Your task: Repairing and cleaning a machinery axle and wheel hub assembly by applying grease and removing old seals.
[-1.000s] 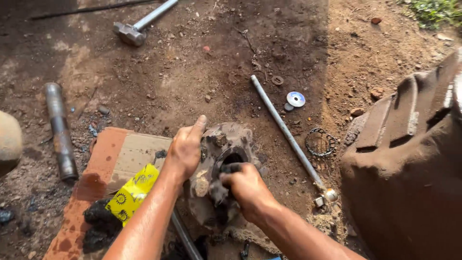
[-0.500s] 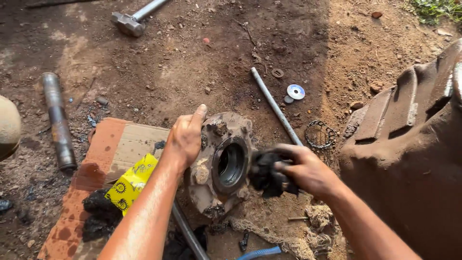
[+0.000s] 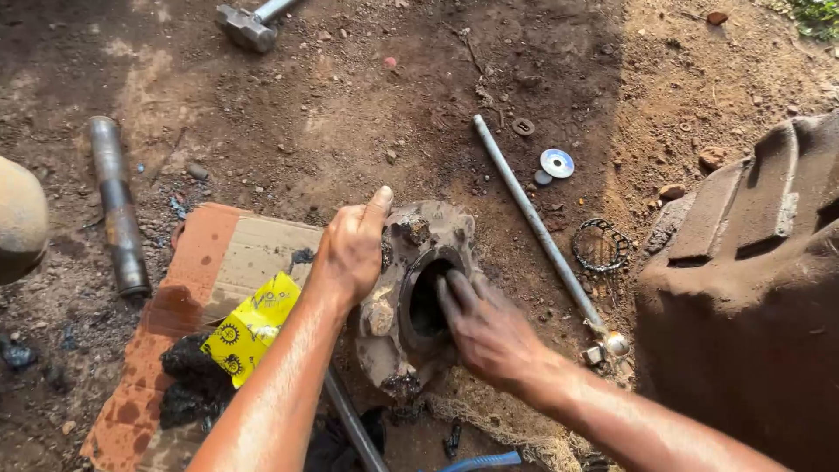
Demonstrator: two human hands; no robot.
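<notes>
A muddy, rusty metal hub [image 3: 393,328] with a round central bore stands on edge on the dirt. My left hand [image 3: 351,249] grips its upper left rim, thumb pointing up. My right hand [image 3: 485,328] rests against the hub's face with its fingertips at the edge of the bore; I see nothing held in it.
A long steel rod [image 3: 533,218] lies to the right, with a bearing cage [image 3: 601,246] and washers [image 3: 556,163] near it. A hammer [image 3: 249,24] lies at the top, a thick shaft [image 3: 115,205] at left. Cardboard [image 3: 218,271] and a yellow packet [image 3: 252,325] lie under my left arm. A large tyre [image 3: 752,288] fills the right.
My right hand pulled away to the right holding a dark greasy part, then came back without it and now touches the bore. The left hand stayed on the rim.
</notes>
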